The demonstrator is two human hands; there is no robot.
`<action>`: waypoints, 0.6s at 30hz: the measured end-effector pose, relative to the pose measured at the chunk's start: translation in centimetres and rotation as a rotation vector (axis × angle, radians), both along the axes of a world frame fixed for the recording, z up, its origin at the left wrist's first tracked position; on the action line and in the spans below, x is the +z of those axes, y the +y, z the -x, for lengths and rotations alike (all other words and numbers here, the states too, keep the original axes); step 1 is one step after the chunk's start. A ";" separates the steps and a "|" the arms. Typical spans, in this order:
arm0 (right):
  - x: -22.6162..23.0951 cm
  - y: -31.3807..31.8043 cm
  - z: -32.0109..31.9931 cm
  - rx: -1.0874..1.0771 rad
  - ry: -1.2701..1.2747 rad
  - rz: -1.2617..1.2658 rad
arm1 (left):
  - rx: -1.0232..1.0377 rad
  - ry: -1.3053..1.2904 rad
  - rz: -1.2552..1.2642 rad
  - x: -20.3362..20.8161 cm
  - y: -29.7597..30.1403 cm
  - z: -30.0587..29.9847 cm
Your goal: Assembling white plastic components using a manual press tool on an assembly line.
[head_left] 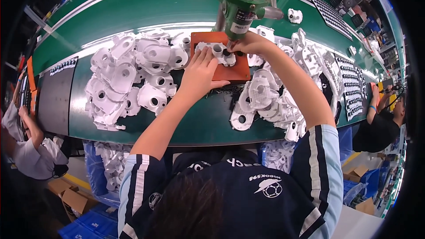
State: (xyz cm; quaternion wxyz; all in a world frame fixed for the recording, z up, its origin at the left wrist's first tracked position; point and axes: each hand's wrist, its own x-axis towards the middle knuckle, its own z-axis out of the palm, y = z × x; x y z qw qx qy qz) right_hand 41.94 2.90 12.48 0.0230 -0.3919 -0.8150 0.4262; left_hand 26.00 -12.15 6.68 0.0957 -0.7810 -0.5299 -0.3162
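A white plastic housing [217,49] with round openings lies on an orange block [234,71] under a green bench press [241,9]. My left hand [202,67] rests on the housing's left part, fingers stretched out and lying flat. Its thumb reaches out along the block's near edge. My right hand [250,44] is at the housing's right side, beside the press's lower tip. Its fingers are closed in a pinch close to a dark round opening; whatever they hold is too small and hidden to name. Small screws [223,90] are scattered on the table just in front of the block.
White housings are heaped on the left [121,77] and right [265,90] of the green table [190,128]. Racks of small dark parts [349,84] stand farther right. Blue-lined bins [95,168] sit below the table edge. Other people work at both far sides.
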 end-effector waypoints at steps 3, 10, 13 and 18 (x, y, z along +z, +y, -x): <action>-1.5 0.5 -0.4 -0.060 0.001 -0.085 | -0.024 0.004 0.001 0.0 0.2 0.0; -0.4 1.8 -5.8 -0.325 0.295 -0.159 | -0.001 -0.017 0.000 -0.3 0.0 0.2; 5.3 5.9 -8.5 -0.503 0.283 -0.239 | -0.005 -0.029 -0.011 -0.4 0.0 0.4; 8.9 12.7 -5.0 -0.609 1.217 0.330 | 0.014 -0.011 -0.012 -0.2 -0.4 0.7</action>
